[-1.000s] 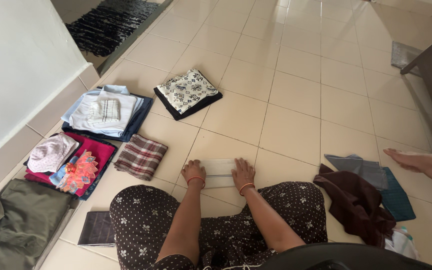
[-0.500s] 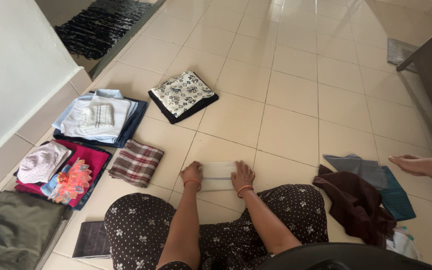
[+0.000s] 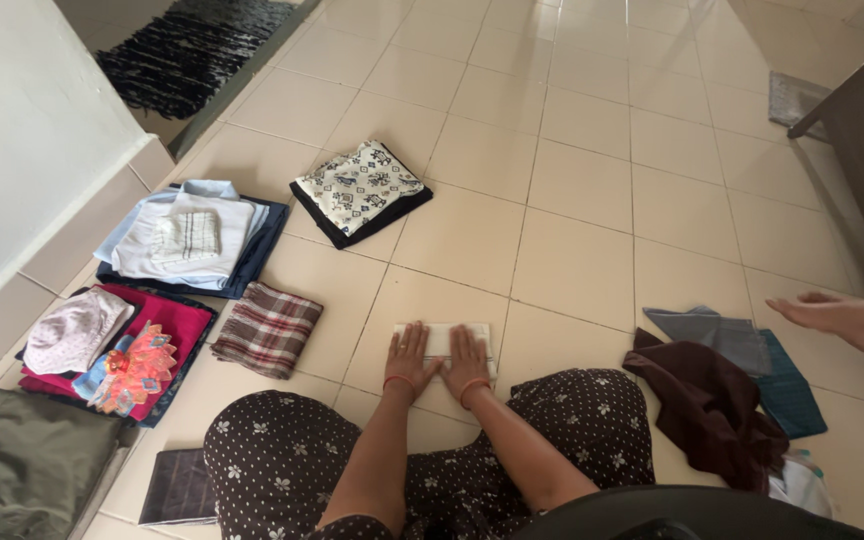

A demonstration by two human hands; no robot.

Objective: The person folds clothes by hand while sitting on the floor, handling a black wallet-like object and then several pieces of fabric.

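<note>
1. we sit on the tiled floor (image 3: 592, 250) with our knees apart, so there is a flat spot right in front of us to work on.
2. our left hand (image 3: 408, 352) and our right hand (image 3: 469, 358) lie flat, side by side, on a small folded white cloth (image 3: 442, 338). the fingers are spread and grip nothing. they press down, we think, to make the fold stay flat.
3. the white cloth lies at 12 o'clock from our lap, just past our knees.
4. at 9 o'clock from the cloth is a folded plaid cloth (image 3: 268, 329), close by but not touching it.
5. at 11 o'clock, farther out, is a folded patterned cloth (image 3: 360, 190) on something dark.
6. at 10 o'clock is a pale blue and white pile (image 3: 187, 235). below it sits a red pile (image 3: 187, 325) with a pink hat (image 3: 70, 330) on top. these look sorted into neat heaps by the wall.
7. at 3 o'clock is a loose heap, with a dark brown cloth (image 3: 702, 400) and a grey cloth (image 3: 717, 330), not folded.
8. another person's bare foot (image 3: 842, 318) shows at the right edge, near that heap.
</note>
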